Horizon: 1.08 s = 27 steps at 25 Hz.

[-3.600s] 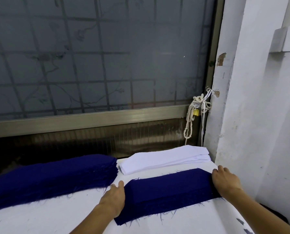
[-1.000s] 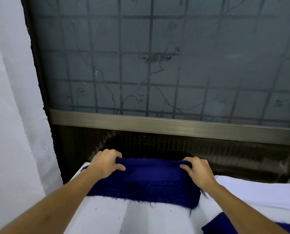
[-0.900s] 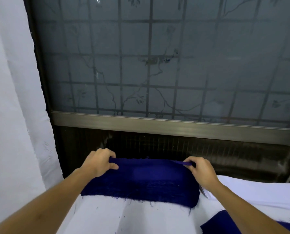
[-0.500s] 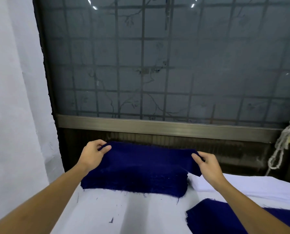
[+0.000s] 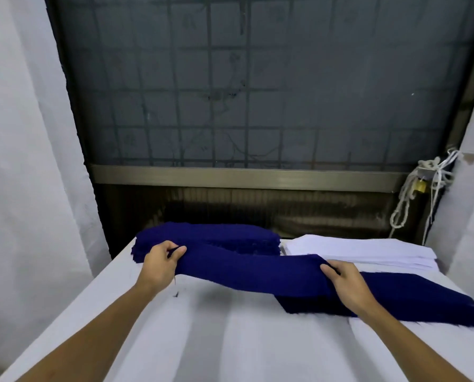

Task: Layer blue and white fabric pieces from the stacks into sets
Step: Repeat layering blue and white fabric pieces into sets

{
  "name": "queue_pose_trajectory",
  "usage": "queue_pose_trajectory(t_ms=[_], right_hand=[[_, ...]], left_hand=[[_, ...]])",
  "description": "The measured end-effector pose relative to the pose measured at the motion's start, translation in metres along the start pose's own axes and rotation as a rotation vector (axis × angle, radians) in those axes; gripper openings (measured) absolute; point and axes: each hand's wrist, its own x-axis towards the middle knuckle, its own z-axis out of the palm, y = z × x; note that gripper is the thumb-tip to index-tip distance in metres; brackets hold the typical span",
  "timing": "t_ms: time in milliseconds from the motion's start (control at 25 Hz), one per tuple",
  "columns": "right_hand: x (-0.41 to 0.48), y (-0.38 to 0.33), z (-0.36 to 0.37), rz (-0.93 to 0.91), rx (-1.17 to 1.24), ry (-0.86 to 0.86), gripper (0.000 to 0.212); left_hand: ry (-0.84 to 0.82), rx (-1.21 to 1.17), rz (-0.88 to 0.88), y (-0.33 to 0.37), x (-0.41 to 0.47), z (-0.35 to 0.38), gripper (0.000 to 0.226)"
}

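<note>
A long blue fabric piece (image 5: 252,274) hangs stretched between my hands just above the table. My left hand (image 5: 161,263) pinches its left end; my right hand (image 5: 346,285) grips its right end. Behind it, at the back left, lies the thick blue stack (image 5: 219,238). The white stack (image 5: 368,250) lies at the back right. Under and right of my right hand lies the layered set, with blue fabric (image 5: 412,299) on top.
The table (image 5: 230,340) is covered with a wrinkled white cloth. A dark window with a metal grille (image 5: 257,92) stands right behind the stacks. White walls flank both sides; a knotted rope with a padlock (image 5: 420,186) hangs at the right.
My hands have lifted one blue piece off the back-left stack and carried it forward and to the right, towards the layered set. The camera has swung right and down.
</note>
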Motion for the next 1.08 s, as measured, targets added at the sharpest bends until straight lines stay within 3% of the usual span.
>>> queue_pose_trajectory(t_ms=[120, 360, 680, 1080], right_hand=[[-0.036, 0.034, -0.004, 0.034, -0.019, -0.022, 0.017], [-0.083, 0.074, -0.005, 0.046, -0.01, -0.022, 0.014], [-0.094, 0.079, 0.0, 0.067, -0.336, 0.118, 0.019], [-0.095, 0.075, 0.001, 0.028, -0.442, 0.145, 0.022]], left_hand=[[-0.06, 0.066, -0.026, -0.027, -0.041, 0.014, 0.021], [-0.164, 0.12, -0.091, -0.062, -0.091, 0.032, 0.029], [-0.063, 0.206, -0.021, -0.075, -0.107, 0.04, 0.024], [-0.009, 0.18, -0.043, -0.08, -0.105, 0.043, 0.016]])
